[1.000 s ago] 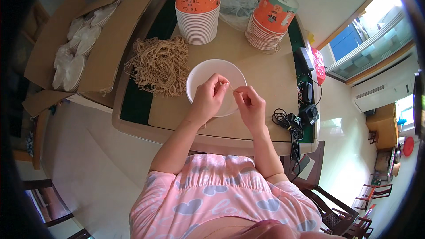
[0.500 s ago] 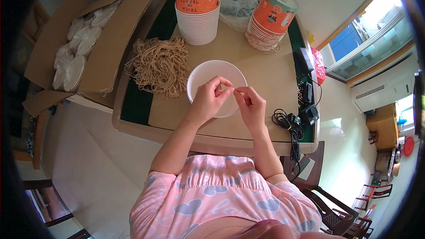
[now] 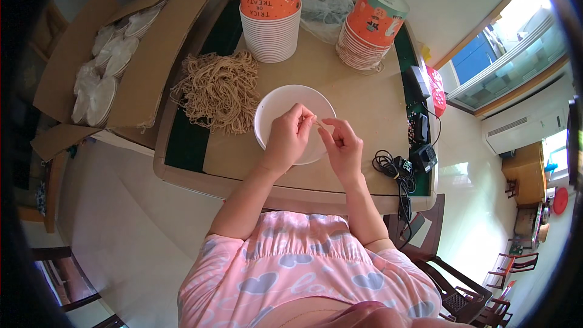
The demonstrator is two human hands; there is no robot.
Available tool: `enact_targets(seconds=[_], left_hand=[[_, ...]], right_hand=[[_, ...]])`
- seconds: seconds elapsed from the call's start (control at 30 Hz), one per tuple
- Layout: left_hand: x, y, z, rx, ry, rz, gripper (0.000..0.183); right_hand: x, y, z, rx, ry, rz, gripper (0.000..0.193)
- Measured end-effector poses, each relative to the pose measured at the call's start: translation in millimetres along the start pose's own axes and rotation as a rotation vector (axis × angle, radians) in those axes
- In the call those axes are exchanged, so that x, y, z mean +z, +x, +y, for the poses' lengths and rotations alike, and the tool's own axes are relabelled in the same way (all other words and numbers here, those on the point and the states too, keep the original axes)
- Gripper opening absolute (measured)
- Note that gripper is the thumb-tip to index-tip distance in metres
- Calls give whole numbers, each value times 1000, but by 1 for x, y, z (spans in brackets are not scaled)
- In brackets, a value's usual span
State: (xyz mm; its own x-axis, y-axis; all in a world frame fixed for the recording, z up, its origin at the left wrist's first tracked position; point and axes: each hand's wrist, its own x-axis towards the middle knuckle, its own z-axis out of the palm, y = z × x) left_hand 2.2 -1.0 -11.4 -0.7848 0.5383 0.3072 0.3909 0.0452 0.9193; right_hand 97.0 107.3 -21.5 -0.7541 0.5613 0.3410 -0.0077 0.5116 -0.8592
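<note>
tan tabletop [image 3: 376, 112], pale floor [image 3: 139, 225] around; over the bowl [image 3: 282, 98], left hand [image 3: 289, 136] pinches string [image 3: 319, 123], right hand [image 3: 345, 148] just beside, grip unclear.

thin pale cord [image 3: 317, 123] over an open paper bucket [image 3: 273, 106]
a short length shows between the left and right fingers [image 3: 337, 124]; the round bucket, white inside, stands mouth up on the desk [image 3: 376, 115], partly hidden.

The left hand [image 3: 289, 138] hides part of the round white tub [image 3: 271, 108] below. Toward the right hand [image 3: 345, 146], a thin pale strand [image 3: 317, 123] is too fine to trace. Beyond both, a tall orange-and-green paper-bucket stack [image 3: 271, 27] is cropped.
</note>
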Motion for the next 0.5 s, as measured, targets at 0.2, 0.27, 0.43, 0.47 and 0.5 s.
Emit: enact_targets(seconds=[0.2, 0.27, 0.43, 0.47, 0.5], left_hand=[[-1, 0, 3, 20, 71, 11, 9], [-3, 2, 1, 48, 42, -40, 8], [-3, 2, 7, 21, 51, -52, 8], [-2, 2, 6, 43, 59, -34, 8], [-2, 2, 6, 43, 59, -33, 8]], right_hand=[[0, 0, 0, 8, 17, 0, 14], [0, -1, 3, -3, 5, -2, 13], [1, -1, 7, 22, 65, 19, 9], [1, -1, 8, 22, 65, 19, 9], [1, -2, 9, 21, 68, 23, 9]])
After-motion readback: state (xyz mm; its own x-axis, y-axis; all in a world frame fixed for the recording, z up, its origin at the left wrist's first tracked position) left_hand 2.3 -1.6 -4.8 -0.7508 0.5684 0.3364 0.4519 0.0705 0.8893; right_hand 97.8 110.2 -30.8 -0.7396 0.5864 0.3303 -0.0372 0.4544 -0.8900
